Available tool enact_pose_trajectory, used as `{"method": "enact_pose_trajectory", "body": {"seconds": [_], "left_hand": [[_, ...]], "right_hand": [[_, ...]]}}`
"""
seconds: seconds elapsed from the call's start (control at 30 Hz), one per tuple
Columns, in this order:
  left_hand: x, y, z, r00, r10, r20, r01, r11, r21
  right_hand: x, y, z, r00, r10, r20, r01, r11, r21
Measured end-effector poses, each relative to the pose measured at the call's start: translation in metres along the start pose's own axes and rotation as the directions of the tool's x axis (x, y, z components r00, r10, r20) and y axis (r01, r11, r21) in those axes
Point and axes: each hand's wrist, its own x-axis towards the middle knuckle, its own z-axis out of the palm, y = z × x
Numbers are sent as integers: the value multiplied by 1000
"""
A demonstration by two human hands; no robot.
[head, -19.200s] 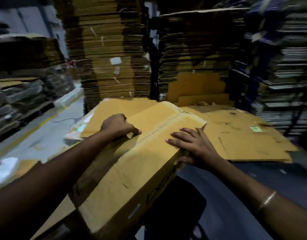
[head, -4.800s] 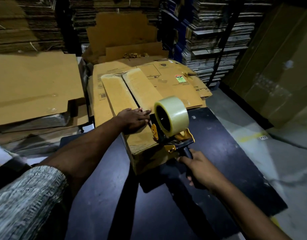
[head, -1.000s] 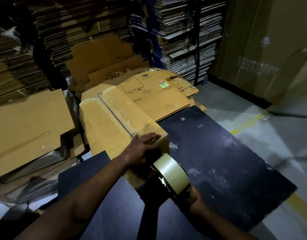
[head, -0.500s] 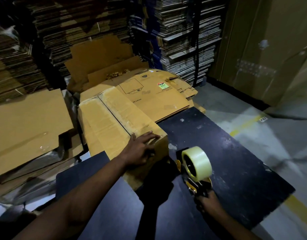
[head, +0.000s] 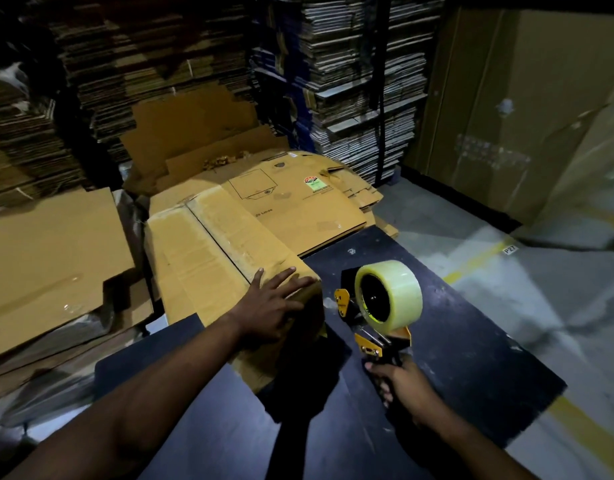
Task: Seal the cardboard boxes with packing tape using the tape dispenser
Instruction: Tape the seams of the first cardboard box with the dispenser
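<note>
Left hand (head: 269,308) flat, fingers spread (palm down); right hand (head: 400,386) clenched.

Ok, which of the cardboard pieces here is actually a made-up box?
The box under the left hand on the dark table; it stands with closed flaps, while the sheets behind lie flat.

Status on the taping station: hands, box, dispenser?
Left hand flat on cardboard box near corner. Right hand grips tape dispenser handle, held off the box to its right. Centre seam looks unsealed. Nothing in the way.
</note>
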Motion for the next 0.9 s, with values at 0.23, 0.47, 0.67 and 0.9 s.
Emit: {"method": "enact_pose_trajectory", "body": {"seconds": [0.23,0.47,0.67,0.9], "left_hand": [[-2,7,2,987,-161,12,161,976,-150],[-3,45,0,814,-580,33,571,789,-228],[-4,55,8,773,-634,-11,613,751,-244],[-14,42,19,855,-516,-46,488,832,-262]], "right_hand": [[-3,-24,6,997,-68,23,68,998,13],[3,-43,17,997,-23,73,23,1000,-7],[-4,-65,30,990,-32,140,34,999,-10],[-12,-91,44,968,-69,240,80,996,-37]]}}
